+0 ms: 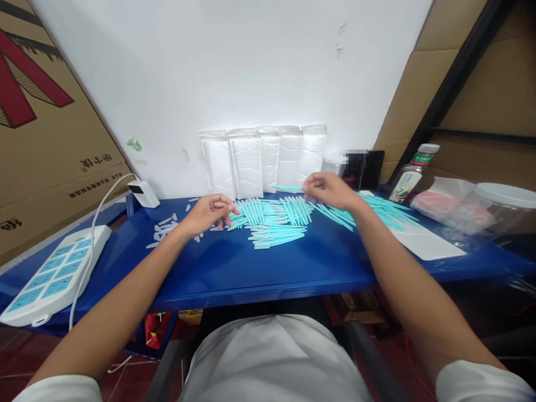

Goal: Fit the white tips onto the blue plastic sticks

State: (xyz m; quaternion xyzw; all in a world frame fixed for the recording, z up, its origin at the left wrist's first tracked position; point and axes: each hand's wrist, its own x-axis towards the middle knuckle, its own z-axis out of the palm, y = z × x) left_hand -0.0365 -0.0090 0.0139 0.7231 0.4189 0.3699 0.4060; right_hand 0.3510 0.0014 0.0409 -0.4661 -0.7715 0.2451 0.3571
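Observation:
Many thin turquoise plastic sticks [274, 220] lie in rows and heaps on the blue table [259, 273]. My right hand [330, 191] hovers over the far middle of the pile and pinches one turquoise stick [288, 188] that points left. My left hand [208, 212] rests on the table left of the pile, fingers curled together near small white plastic pieces [165, 229]; what it holds, if anything, is too small to see. More turquoise sticks [385, 209] spread out to the right of my right hand.
White padded envelopes [262, 159] lean on the wall behind the pile. A white power strip [54, 276] and a charger [143, 193] sit at the left. A bottle [412, 174], clear plastic bags [456, 209], a white sheet [427, 241] and cardboard boxes [46, 128] stand around.

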